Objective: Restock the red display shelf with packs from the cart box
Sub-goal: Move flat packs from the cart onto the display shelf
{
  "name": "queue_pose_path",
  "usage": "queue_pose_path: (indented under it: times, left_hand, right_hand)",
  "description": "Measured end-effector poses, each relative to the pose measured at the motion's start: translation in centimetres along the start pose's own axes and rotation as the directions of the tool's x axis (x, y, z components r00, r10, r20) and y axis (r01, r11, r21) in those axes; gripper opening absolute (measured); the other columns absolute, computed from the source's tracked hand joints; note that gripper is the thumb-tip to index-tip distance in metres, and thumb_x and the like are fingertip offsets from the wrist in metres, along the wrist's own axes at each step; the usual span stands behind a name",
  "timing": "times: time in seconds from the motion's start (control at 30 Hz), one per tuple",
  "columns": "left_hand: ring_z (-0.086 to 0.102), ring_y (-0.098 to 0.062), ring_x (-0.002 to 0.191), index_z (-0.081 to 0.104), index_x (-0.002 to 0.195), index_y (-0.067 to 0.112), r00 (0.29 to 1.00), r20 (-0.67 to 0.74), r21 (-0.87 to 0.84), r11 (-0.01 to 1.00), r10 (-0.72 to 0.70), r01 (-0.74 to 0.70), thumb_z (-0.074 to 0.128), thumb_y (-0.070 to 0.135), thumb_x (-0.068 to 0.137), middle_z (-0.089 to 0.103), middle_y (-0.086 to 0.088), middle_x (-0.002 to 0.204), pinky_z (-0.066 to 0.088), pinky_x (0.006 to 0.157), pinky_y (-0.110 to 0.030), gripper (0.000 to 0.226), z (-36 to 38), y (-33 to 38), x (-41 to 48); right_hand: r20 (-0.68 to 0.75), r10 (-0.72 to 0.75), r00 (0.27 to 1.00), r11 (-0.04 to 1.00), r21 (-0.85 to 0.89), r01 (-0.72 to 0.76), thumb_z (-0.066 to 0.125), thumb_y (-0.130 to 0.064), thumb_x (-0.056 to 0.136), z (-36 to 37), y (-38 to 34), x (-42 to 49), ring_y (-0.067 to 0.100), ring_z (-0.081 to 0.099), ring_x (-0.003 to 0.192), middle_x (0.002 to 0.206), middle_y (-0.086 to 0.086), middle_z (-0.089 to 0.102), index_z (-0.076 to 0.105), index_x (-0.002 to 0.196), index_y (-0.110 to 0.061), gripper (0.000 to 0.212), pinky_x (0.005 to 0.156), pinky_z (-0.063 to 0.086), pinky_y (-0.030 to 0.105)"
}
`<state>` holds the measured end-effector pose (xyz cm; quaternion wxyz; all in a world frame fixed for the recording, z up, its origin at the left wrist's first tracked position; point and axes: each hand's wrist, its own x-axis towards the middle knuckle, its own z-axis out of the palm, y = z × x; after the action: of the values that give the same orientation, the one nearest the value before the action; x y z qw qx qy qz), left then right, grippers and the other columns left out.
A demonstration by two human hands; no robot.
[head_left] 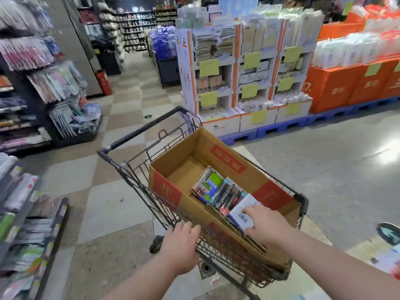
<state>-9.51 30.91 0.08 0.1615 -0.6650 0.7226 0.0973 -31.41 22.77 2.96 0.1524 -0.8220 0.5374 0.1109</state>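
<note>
Head view: left hand (181, 245) on near rim of wire cart (138, 169), fingers curled over top wire. Right hand (266, 226) inside cardboard box (227, 156) in cart, thumb and fingers clamped round white barcoded pack (239, 212). Other packs (216, 191) flat at box's near-right end, touching it. Pallet displays (249, 118) far right.

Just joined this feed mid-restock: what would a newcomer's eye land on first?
The open cardboard box in the wire cart, centre frame, with a few packs at its near end. The right hand grips a white pack there, while the left hand holds the cart's near rim. Bright orange stacks fill the upper right.
</note>
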Motion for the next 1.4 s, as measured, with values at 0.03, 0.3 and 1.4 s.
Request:
queue_pose_path:
  times: [0.03, 0.3, 1.4]
  left_hand:
    - [0.022, -0.029, 0.141, 0.017, 0.151, 0.019, 1.0, -0.01, 0.002, 1.0, 0.002, -0.002, 0.047, 0.039, 0.092, 0.027, -0.007, 0.153, 0.022, 0.115, -0.045, 0.068, -0.6, -0.2, 1.3]
    - [0.025, -0.025, 0.141, 0.02, 0.15, 0.022, 0.997, -0.045, 0.005, 0.998, 0.069, -0.069, 0.051, 0.041, 0.089, 0.029, -0.002, 0.152, 0.022, 0.115, -0.044, 0.071, -3.8, 1.0, 11.3]
    - [0.038, -0.028, 0.135, 0.016, 0.151, 0.021, 0.946, 0.323, -0.334, 0.931, -0.036, 0.15, 0.071, 0.037, 0.08, 0.031, -0.008, 0.151, 0.039, 0.108, -0.04, 0.092, 3.5, -9.1, 42.8]
  right_hand:
    - [0.026, 0.007, 1.0, 1.0, 0.007, -0.007, 0.05, -0.036, 0.09, 0.4, 0.5, 1.1, 0.025, 0.05, 0.122, 0.135, 0.002, 0.049, 0.043, 0.133, -0.022, 0.046, 0.093, 0.045, 0.039]
    - [0.186, 0.105, 0.977, 0.985, 0.113, -0.127, 0.05, -0.042, 0.091, 3.3, 6.0, 7.6, 0.026, 0.047, 0.126, 0.143, 0.002, 0.042, 0.032, 0.145, -0.027, 0.059, 0.095, 0.045, 0.036]
    - [0.593, 0.624, 0.509, 0.18, 0.525, -0.832, 0.066, -0.054, 0.079, 15.8, 7.6, 29.6, 0.037, 0.042, 0.129, 0.149, 0.015, 0.025, 0.019, 0.147, -0.011, 0.093, 0.101, 0.043, 0.04]
